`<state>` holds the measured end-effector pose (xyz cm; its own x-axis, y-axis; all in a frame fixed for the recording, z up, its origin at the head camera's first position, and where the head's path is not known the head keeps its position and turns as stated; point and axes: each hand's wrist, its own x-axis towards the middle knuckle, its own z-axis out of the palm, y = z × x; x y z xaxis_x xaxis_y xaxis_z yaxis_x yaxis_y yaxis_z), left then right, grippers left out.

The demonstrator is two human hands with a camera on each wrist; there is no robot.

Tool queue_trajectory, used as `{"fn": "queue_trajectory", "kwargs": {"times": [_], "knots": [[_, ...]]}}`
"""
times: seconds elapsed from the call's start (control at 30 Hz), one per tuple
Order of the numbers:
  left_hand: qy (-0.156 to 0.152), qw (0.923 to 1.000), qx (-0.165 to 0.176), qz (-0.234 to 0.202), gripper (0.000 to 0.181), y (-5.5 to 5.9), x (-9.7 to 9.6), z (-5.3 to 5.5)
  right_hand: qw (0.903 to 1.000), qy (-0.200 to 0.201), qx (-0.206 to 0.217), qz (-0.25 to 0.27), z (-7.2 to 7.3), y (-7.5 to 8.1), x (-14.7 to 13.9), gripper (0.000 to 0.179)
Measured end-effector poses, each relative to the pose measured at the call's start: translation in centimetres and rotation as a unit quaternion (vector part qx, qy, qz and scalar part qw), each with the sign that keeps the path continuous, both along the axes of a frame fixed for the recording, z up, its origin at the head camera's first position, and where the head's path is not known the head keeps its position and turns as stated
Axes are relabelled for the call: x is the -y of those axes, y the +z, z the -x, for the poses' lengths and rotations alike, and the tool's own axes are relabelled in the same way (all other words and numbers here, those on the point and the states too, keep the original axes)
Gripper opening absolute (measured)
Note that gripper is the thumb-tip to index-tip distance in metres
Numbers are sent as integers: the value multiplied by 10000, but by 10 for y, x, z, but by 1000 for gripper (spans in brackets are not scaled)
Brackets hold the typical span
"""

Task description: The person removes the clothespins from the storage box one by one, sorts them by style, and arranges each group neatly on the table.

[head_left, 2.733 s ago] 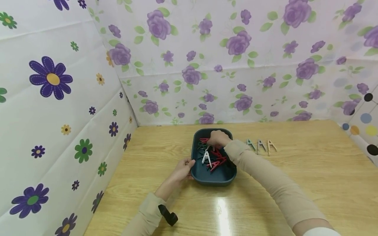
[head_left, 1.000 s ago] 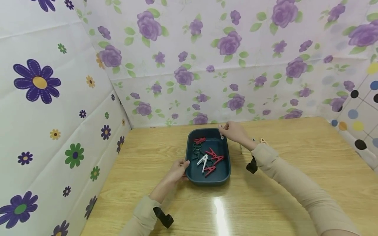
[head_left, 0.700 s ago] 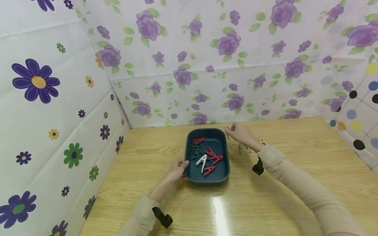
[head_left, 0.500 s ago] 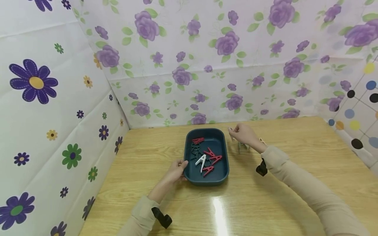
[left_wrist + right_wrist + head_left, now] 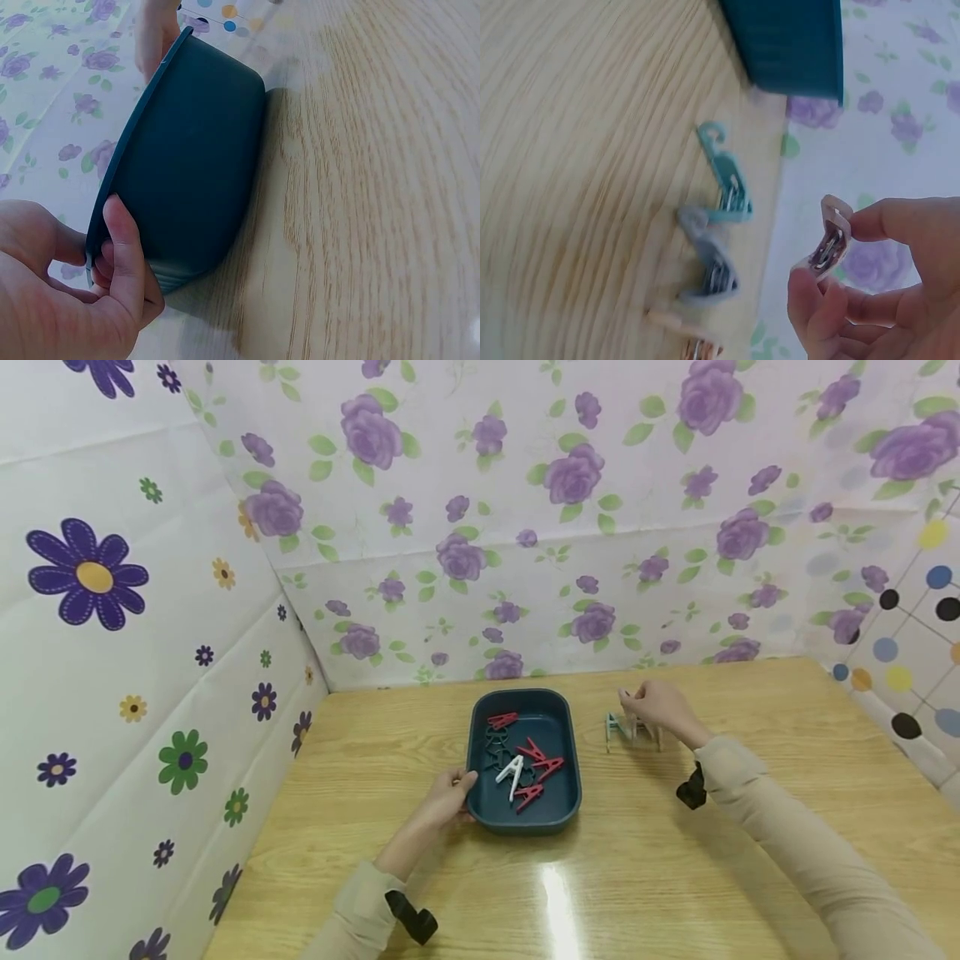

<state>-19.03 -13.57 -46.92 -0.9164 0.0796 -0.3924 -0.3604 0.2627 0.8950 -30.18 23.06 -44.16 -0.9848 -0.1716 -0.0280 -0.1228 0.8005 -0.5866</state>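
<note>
My left hand (image 5: 447, 795) grips the left rim of a dark teal plastic bin (image 5: 525, 827), thumb on one side of the rim and fingers on the other in the left wrist view. Between the thumb and fingers of my right hand (image 5: 666, 706), a pale pinkish clothespin (image 5: 830, 247) is pinched above the table. Below that hand, a teal clothespin (image 5: 727, 176), a grey clothespin (image 5: 714, 266) and a peach clothespin (image 5: 682, 324) lie in a row; the hand partly covers them in the head view.
Inside the bin are several red clothespins (image 5: 528, 797), a white clothespin (image 5: 512, 774) and dark green clothespins (image 5: 498, 747) that blend with its floor. The wooden table (image 5: 375, 735) ends at a floral sheet (image 5: 457, 610) behind.
From inside the bin, my right hand has risen with the pale clothespin and moved right, over the row on the table. My left hand keeps its grip on the bin.
</note>
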Motion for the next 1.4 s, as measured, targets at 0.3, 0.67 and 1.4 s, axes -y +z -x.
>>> {"fn": "queue_trajectory", "kwargs": {"times": [0.3, 0.67, 1.4], "knots": [[-2, 10000, 28, -69, 37, 2, -1, -1, 9987, -124, 390, -293, -7, -3, -23, 56], [-29, 9999, 41, -115, 38, 6, -1, -1, 9947, -376, 692, -663, -5, -10, -49, 49], [-49, 9998, -33, -163, 36, 1, 0, 0, 9847, -509, 981, -1348, -10, -12, -73, 49]]}}
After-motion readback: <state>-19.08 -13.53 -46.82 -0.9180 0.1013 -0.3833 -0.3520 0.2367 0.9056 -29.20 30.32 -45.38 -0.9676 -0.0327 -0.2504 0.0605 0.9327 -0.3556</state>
